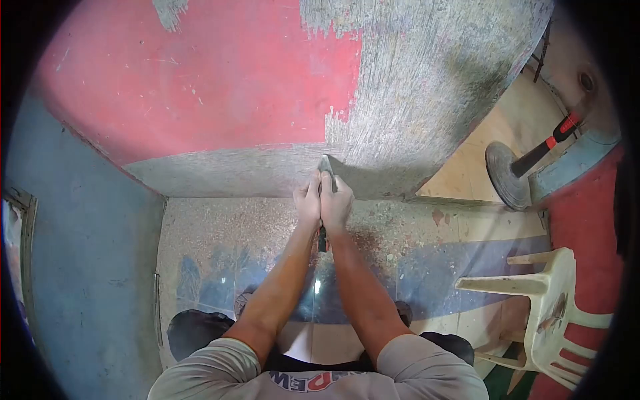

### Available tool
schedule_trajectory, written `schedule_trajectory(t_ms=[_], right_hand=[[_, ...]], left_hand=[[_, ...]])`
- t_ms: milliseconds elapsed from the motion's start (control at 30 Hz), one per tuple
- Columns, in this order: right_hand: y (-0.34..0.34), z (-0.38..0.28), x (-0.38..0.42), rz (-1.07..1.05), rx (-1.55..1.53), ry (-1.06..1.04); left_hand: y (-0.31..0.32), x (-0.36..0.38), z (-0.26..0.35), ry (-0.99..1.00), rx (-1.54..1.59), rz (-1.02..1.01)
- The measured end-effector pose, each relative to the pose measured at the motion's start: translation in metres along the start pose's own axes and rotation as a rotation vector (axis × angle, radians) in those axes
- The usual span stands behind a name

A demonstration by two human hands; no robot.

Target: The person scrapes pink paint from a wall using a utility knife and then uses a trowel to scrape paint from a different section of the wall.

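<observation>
Both hands are wrapped around a scraper (325, 163), side by side in front of me. My left hand (307, 200) and my right hand (338, 203) are closed and dusted pale. The blade's tip points up at the lower part of a painted panel (213, 80), near the bottom of its red area. Below my wrists the dark handle end sticks out. Bare grey, scratched surface (427, 87) covers the panel's right side and a strip along its bottom. My fingers hide the middle of the scraper.
Paint flakes and dust (227, 217) litter the tiled floor under the panel. To the right, a white plastic chair (553, 307) lies tipped over. A round-based stand with a black and red shaft (533, 159) leans behind it. A blue wall (93, 220) borders the left side.
</observation>
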State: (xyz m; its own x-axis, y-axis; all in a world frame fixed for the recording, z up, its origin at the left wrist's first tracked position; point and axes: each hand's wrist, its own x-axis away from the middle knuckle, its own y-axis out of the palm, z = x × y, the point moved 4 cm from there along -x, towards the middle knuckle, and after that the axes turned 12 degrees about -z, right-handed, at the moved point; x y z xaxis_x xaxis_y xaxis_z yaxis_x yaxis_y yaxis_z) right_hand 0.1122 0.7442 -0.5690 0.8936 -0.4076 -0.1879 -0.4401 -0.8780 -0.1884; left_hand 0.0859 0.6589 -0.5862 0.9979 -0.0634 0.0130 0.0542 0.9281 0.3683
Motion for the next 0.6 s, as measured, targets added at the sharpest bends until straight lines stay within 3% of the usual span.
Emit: schedule_trajectory(t_ms=[67,100,133,200,267,333,433,467,500,600], right_hand=[[-0.001,-0.028,-0.014,0.001,0.053,-0.061],[-0.007,-0.056,-0.018,-0.019,-0.004,-0.055],[-0.007,-0.069,-0.019,-0.04,-0.061,-0.044],[0.0,-0.06,-0.022,-0.021,-0.117,-0.069],[0.001,-0.053,-0.019,-0.006,-0.153,-0.119],[0.005,-0.021,-0.013,0.017,0.012,-0.102],[0.003,-0.005,0.004,0.032,-0.014,0.021],[0.001,-0.009,-0.004,0.039,-0.012,-0.042],[-0.002,-0.03,-0.015,0.042,-0.013,-0.097],[-0.014,-0.099,-0.032,0.045,-0.107,-0.196]], left_hand=[[-0.005,-0.01,0.019,0.034,-0.193,-0.013],[0.009,-0.011,0.04,0.092,0.048,-0.062],[0.014,-0.007,0.047,0.085,0.073,-0.044],[0.02,-0.008,0.056,0.093,0.128,-0.017],[-0.005,-0.015,0.026,0.033,0.02,-0.058],[-0.01,-0.008,0.011,-0.041,-0.071,-0.01],[-0.005,-0.003,-0.003,0.023,-0.048,0.022],[-0.003,-0.004,-0.004,0.034,-0.021,0.03],[-0.001,-0.009,0.017,0.028,-0.133,-0.009],[0.03,-0.017,0.078,0.099,0.053,-0.092]])
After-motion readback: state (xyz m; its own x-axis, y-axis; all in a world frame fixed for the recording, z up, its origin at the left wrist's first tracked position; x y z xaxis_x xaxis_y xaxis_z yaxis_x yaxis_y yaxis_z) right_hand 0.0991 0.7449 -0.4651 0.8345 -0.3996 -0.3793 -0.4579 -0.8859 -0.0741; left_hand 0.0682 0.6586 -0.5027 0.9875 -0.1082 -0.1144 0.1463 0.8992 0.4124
